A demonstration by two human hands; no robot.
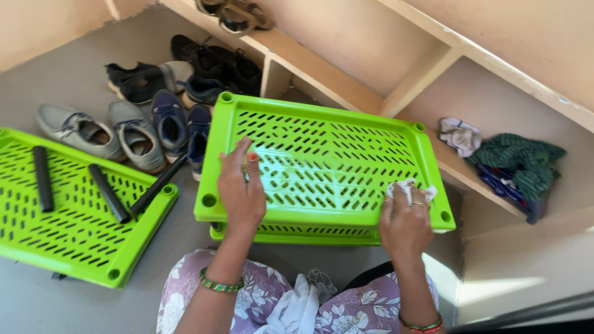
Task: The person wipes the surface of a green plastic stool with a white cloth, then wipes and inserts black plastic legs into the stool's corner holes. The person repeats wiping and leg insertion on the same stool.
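- The green slotted tray (322, 164) rests on the person's lap and the floor, stacked on a second tray of the same kind whose edge (297, 234) shows beneath it.
- It looks like moulded plastic: probably light and stiff, smooth enough to slide. The slots and raised rim give fingers purchase; the corner sockets (209, 200) look sturdy.
- The left hand (240, 188) lies flat on the tray's near left part, fingers spread, its grip slack, pressing rather than clasping.
- The right hand (405, 219) has its grip bunched around a small white cloth (408, 188), held against the tray's near right rim.
- Soft and limp, the cloth will fold to any shape.
- To the left, another green tray (74, 229) lies on the floor, carrying black tubes (108, 193).
- Beyond are shoes (133, 133) and a wooden shelf (328, 77) with folded clothes (516, 158).
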